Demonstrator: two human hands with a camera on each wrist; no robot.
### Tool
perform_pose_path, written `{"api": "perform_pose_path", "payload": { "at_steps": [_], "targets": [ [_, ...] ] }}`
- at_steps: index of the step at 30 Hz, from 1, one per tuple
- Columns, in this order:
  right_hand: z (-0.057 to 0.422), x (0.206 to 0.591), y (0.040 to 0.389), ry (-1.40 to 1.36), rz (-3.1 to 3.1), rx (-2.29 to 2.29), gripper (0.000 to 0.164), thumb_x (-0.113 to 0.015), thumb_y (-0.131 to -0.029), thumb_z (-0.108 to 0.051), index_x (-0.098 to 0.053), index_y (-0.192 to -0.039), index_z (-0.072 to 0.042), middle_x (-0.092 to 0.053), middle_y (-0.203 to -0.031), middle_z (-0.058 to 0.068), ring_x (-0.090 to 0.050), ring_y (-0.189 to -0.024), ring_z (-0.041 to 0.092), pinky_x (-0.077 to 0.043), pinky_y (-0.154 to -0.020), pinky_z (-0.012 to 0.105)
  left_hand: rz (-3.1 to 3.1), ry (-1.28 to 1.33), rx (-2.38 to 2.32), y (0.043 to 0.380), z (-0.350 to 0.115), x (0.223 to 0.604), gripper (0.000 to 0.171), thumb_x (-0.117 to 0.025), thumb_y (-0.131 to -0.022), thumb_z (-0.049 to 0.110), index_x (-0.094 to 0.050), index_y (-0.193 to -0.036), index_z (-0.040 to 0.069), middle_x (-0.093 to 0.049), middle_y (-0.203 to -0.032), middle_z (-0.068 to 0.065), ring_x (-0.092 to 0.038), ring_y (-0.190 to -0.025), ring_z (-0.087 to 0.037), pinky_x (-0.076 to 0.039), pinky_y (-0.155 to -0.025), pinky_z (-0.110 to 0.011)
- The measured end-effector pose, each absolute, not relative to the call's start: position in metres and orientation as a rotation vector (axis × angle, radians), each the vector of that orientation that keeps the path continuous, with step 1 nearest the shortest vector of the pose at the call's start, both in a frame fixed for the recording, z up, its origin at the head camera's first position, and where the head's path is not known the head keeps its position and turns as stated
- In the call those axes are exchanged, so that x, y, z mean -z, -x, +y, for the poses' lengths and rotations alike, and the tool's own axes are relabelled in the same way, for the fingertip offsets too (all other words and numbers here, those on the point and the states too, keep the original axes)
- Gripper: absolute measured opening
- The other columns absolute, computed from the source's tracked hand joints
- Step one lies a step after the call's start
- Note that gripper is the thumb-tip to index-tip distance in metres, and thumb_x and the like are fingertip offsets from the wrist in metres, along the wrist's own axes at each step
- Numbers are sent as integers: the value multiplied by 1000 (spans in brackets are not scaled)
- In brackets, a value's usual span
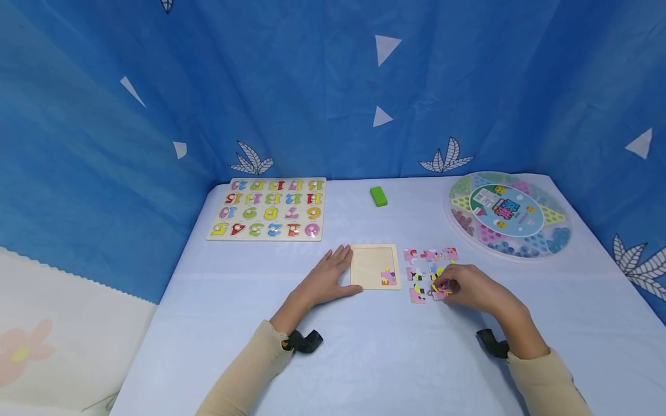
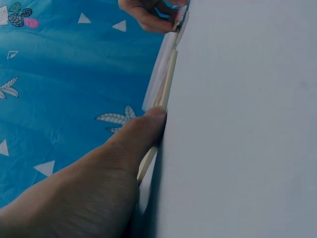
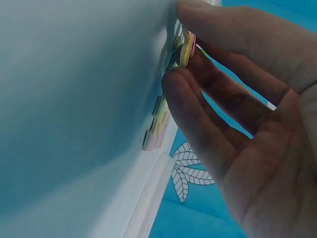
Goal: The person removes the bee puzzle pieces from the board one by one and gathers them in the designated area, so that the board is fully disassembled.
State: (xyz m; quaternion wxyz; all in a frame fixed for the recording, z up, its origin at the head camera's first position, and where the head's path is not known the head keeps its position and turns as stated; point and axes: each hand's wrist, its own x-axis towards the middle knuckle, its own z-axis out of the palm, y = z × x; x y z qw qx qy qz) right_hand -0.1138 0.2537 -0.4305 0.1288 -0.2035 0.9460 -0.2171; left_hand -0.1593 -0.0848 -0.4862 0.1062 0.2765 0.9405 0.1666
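A square wooden puzzle tray (image 1: 372, 267) lies on the table with one pink jigsaw piece (image 1: 388, 277) in its lower right corner. My left hand (image 1: 329, 278) rests at the tray's left side, fingers spread along the edge and thumb (image 2: 154, 113) touching the near corner. To the right of the tray, several loose jigsaw pieces (image 1: 417, 293) lie in rough rows. My right hand (image 1: 470, 286) is over the nearest of them and pinches a pink and yellow jigsaw piece (image 3: 187, 49) between thumb and fingertips. Part of that piece is hidden by the fingers.
A number puzzle board (image 1: 270, 209) lies at the back left. A green block (image 1: 378, 196) is at the back middle. The round board game box (image 1: 507, 214) sits at the back right. Behind the table hangs a blue patterned cloth (image 1: 322, 86).
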Motion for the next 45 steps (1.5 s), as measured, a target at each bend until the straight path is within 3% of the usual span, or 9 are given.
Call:
{"api": "perform_pose_path", "payload": {
  "at_steps": [33, 45],
  "targets": [
    [251, 433, 111, 466, 2714, 620, 25, -82, -74, -7, -75, -98, -7, -59, -84, -2, -48, -75, 12, -45, -62, 22, 2759, -796, -502, 159, -84, 485, 97, -57, -87, 64, -18, -156, 7, -14, -165, -5, -9, -154, -18, -9, -126, -38],
    [249, 428, 118, 430, 2677, 677, 33, -85, -73, -17, -74, -103, -9, -65, -94, -1, -52, -82, 14, -50, -68, 23, 2767, -803, -495, 159, -85, 487, 98, -56, -87, 65, -17, -156, 7, -14, -165, -5, -9, -154, -18, -10, -126, -38]
  ]
}}
